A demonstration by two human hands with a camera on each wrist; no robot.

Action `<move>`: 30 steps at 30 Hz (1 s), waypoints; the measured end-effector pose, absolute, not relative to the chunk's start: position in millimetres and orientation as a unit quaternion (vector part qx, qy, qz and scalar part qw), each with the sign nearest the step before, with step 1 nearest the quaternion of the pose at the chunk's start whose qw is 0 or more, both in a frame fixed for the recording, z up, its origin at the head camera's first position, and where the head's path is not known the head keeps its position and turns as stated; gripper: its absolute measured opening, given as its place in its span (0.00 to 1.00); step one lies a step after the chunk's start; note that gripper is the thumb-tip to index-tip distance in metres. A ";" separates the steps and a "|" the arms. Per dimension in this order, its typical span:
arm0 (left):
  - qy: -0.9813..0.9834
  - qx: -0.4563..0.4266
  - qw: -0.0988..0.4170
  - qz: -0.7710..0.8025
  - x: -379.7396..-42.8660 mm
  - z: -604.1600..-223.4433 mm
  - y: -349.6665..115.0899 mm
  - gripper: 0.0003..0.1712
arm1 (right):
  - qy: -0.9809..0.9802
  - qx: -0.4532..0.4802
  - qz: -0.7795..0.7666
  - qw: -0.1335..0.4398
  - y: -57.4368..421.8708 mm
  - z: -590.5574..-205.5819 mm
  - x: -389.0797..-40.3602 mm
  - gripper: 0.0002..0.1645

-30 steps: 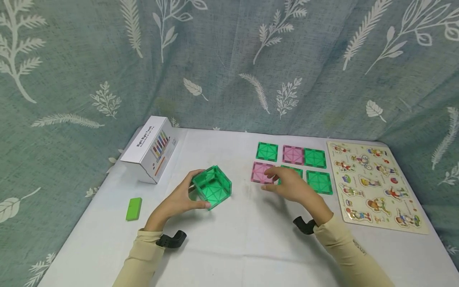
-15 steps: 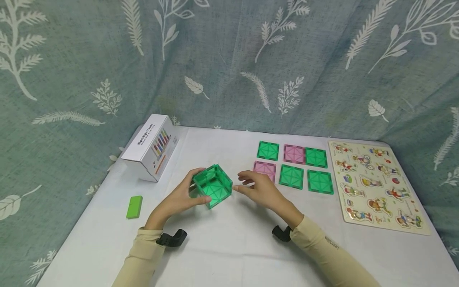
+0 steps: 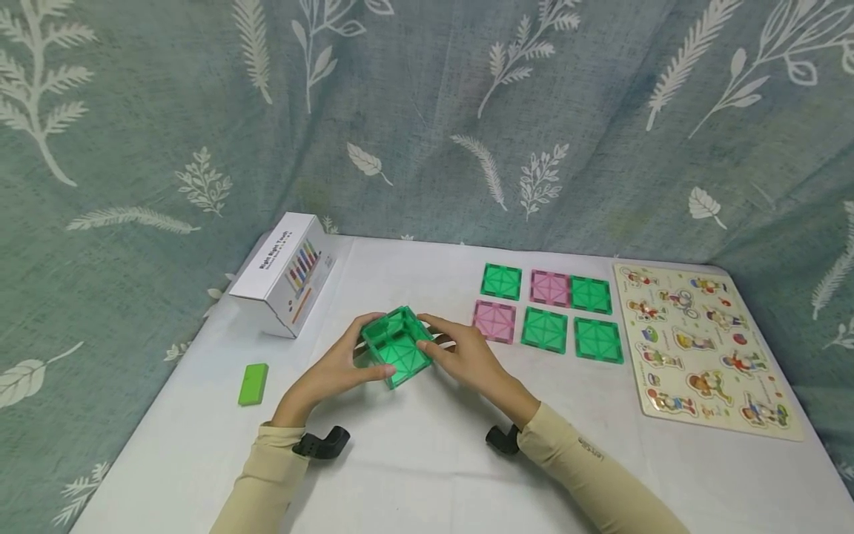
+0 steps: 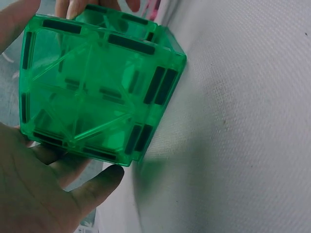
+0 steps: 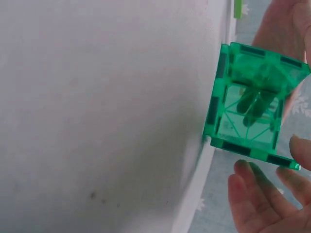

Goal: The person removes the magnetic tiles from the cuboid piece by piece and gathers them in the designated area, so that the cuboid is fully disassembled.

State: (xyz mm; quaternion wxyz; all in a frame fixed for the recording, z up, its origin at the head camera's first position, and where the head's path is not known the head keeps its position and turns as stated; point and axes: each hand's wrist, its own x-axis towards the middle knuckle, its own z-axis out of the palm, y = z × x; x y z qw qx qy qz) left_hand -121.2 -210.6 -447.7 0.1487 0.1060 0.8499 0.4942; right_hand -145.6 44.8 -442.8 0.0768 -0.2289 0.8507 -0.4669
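A box shape built of translucent green magnetic tiles (image 3: 407, 357) is tilted, its hollow facing the head camera. My left hand (image 3: 333, 377) holds it from the left, thumb along the near edge and fingers behind the far side. From the right, my right hand (image 3: 475, 362) pinches the right wall, thumb at the rim and fingers outside. In the left wrist view the green tile box (image 4: 82, 92) appears above the white cloth, casting a green-tinged shadow. The right wrist view shows the left fingers through its green walls (image 5: 248, 138).
Right of the hands, several flat green tiles (image 3: 545, 329) and pink tiles (image 3: 494, 321) lie in two rows. Beyond them is a picture puzzle board (image 3: 707, 348). On the left stand a white box (image 3: 280, 274) and a small green block (image 3: 253, 384). A leaf-patterned curtain (image 3: 427, 119) backs the table.
My right hand has moved left from over the flat tiles to the green tile box and now grips its right wall. My left hand keeps holding the box in nearly the same place.
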 end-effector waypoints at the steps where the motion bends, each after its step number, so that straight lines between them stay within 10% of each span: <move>1: 0.851 0.106 0.149 0.493 -121.3 -447.6 -210.4 0.54 | 0.851 -0.229 -0.466 0.075 44.7 -443.4 -145.5 0.30; 30: 0.845 0.098 0.156 0.502 -120.3 -447.7 -210.2 0.54 | 0.853 -0.224 -0.468 0.057 41.1 -451.7 -145.3 0.26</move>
